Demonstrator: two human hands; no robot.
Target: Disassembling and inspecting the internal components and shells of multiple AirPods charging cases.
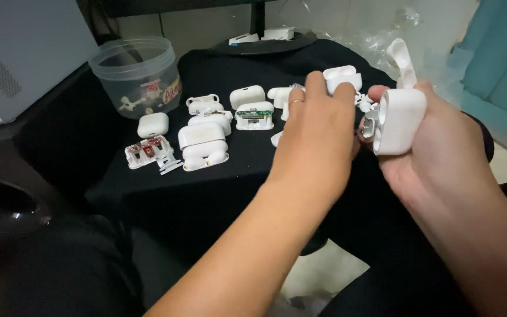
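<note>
**Open earbud case in right hand, left hand reaching in**

Black cloth (165, 194) covers the work surface, with pale floor showing below it and a grey box at the far left. I log the moment as follows.

Right hand (435, 147): fingers wrapped around a white plastic earbud charging case (399, 120), held upright above the cloth's right edge, its hinged lid (401, 58) swung open and pointing up. A grey-white insert shows at the case's left side; I cannot tell if it is seated or half out.

Left hand (318, 129): back toward the camera, fingers curled and meeting the case's left side. Their tips are hidden, so whether they pinch anything I cannot tell.

Judgement: the step in hand looks like working the inner part of the held case. The next move calls for a steady right grip and a fine pinch from the left.

Around them: a row of similar white case shells and halves (203, 136), one opened unit showing a red circuit board (146, 149), another a green board (254, 113). A clear round plastic tub (136, 73) stands at the back left, bearing a red-and-yellow label on its wall and small white parts inside.
</note>
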